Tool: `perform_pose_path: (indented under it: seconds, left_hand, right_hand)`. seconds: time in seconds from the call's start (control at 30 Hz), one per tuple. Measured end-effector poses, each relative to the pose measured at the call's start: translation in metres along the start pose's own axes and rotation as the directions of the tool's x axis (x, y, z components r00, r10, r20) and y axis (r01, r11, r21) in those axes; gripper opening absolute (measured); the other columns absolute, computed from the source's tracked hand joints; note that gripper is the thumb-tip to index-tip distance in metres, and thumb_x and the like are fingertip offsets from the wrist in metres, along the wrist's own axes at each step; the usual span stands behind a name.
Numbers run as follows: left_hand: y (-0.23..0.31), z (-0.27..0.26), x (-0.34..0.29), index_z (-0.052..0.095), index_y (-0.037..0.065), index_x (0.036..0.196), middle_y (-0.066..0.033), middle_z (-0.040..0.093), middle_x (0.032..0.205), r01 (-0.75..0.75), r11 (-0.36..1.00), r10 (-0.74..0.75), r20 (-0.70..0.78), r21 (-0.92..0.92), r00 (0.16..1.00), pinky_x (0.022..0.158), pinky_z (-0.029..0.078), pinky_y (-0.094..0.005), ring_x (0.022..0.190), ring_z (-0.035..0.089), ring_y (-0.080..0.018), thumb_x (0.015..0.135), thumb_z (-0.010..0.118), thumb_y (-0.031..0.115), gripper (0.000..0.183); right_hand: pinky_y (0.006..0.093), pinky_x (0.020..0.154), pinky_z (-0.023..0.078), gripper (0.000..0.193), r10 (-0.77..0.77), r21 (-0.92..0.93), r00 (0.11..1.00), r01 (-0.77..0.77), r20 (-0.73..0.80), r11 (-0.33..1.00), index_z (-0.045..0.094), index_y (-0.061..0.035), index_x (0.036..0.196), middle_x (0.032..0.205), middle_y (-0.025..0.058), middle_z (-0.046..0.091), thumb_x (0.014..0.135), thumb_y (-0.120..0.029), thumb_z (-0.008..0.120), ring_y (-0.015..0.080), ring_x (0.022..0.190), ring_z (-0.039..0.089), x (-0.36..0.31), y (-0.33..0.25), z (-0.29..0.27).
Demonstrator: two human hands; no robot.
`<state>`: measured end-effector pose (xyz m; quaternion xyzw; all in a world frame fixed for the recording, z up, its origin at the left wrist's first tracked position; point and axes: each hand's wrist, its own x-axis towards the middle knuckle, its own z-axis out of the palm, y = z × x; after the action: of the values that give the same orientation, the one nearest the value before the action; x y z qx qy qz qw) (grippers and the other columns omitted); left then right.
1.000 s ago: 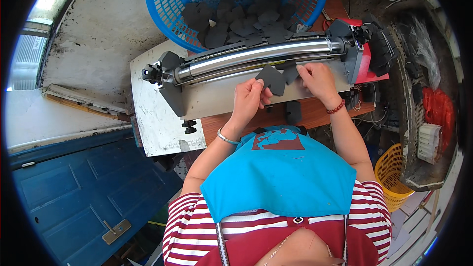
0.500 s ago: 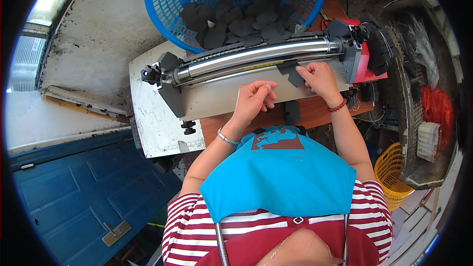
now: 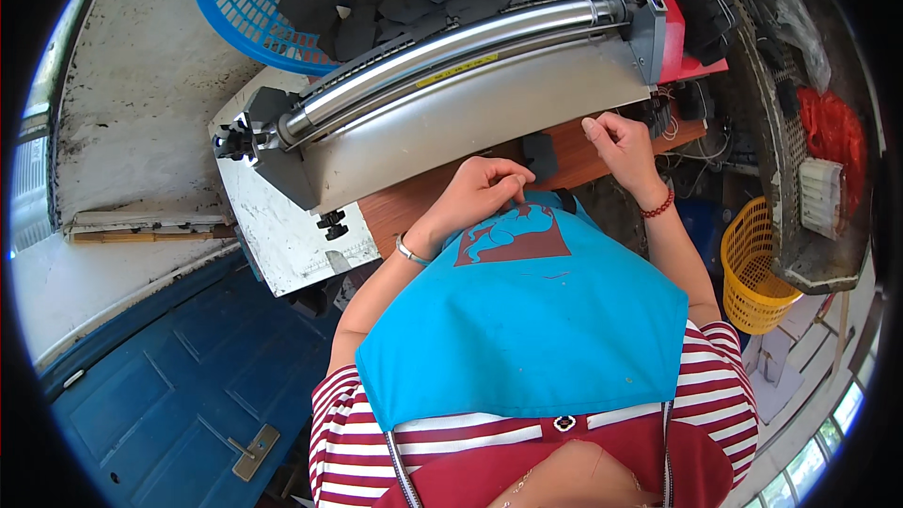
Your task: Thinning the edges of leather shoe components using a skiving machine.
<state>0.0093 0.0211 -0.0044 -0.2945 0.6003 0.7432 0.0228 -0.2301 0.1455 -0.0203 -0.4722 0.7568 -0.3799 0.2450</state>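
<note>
My left hand (image 3: 483, 190) is curled in front of the machine, against the top of my blue apron (image 3: 527, 320). Its fingertips meet the left edge of a small dark grey sheet piece (image 3: 540, 158) on the brown tabletop; whether they grip it is hidden. Off to the right, my right hand (image 3: 625, 149) hovers near the tabletop's front edge, fingers bent in and nothing visible in them. Beyond both hands stands a roller machine with a long shiny metal roller (image 3: 451, 56) and a flat metal feed plate (image 3: 470, 108), which bears no piece.
Behind the roller, a blue plastic basket (image 3: 246, 23) holds many dark cut pieces (image 3: 404, 5). Black knobs (image 3: 235, 139) stick out at the machine's left end. A yellow basket (image 3: 752, 273) and a red plastic bag (image 3: 831, 146) are at the right; a blue door (image 3: 179, 386) is lower left.
The dark piece my right hand held on the feed plate is gone from sight. That hand has drawn back toward me; my left hand has come to the tabletop piece. The view has shifted.
</note>
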Motion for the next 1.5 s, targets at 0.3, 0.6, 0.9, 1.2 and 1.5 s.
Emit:
perform_pose_path:
  seconds: [0.3,0.6,0.9,1.2,1.5]
  left_hand:
    - [-0.107,0.017,0.079,0.065,-0.001,0.106,-0.0138,0.067,0.088,-0.031,0.917,0.017,0.039,0.397,0.999,0.072,0.05,-0.0328,0.079,0.063,-0.0193,0.083,0.058,0.02,0.033]
    - [-0.13,0.028,0.091,0.064,0.002,0.089,-0.014,0.067,0.082,0.1,0.949,-0.068,-0.115,0.3,0.991,0.071,0.049,-0.0359,0.077,0.064,-0.0237,0.081,0.06,0.021,0.021]
    - [-0.1,0.036,0.064,0.057,-0.001,0.104,-0.0179,0.066,0.094,0.14,0.923,-0.049,-0.253,0.358,0.966,0.069,0.051,-0.0376,0.079,0.065,-0.0277,0.087,0.059,0.031,0.036]
    - [-0.029,0.047,0.044,0.052,0.001,0.118,-0.0092,0.064,0.092,-0.016,0.984,0.011,-0.028,-0.175,1.0,0.058,0.051,-0.0255,0.072,0.066,-0.0149,0.097,0.049,0.023,0.031]
    - [0.011,0.042,0.028,0.049,0.003,0.117,-0.008,0.065,0.089,-0.138,0.932,0.18,0.099,-0.336,0.979,0.054,0.054,-0.0255,0.064,0.064,-0.0142,0.093,0.063,0.025,0.037]
  right_hand:
    - [0.0459,0.07,0.051,0.044,0.275,-0.449,0.951,-0.187,0.14,0.874,0.062,-0.0024,0.097,0.086,0.0192,0.066,0.086,-0.045,0.061,0.0371,0.083,0.065,-0.044,0.058,0.084]
    - [0.0438,0.066,0.05,0.043,0.218,-0.222,0.973,-0.198,0.069,0.955,0.061,-0.0014,0.101,0.081,0.0161,0.064,0.078,-0.036,0.071,0.0331,0.075,0.063,-0.044,0.071,0.101]
    - [0.0216,0.055,0.043,0.032,0.362,0.474,0.829,-0.546,0.427,0.691,0.061,-0.0008,0.104,0.08,0.0015,0.063,0.084,-0.023,0.073,0.0071,0.064,0.053,-0.046,0.069,0.061]
    - [0.022,0.067,0.046,0.033,0.194,0.544,0.953,-0.292,0.232,0.786,0.06,0.0019,0.116,0.096,0.0025,0.065,0.092,-0.019,0.064,0.0067,0.081,0.056,-0.044,0.018,0.028]
    - [0.0208,0.059,0.044,0.032,0.11,0.736,0.928,-0.351,0.356,0.579,0.062,-0.0002,0.114,0.088,0.0015,0.065,0.095,-0.025,0.061,0.0052,0.069,0.055,-0.042,-0.013,0.001]
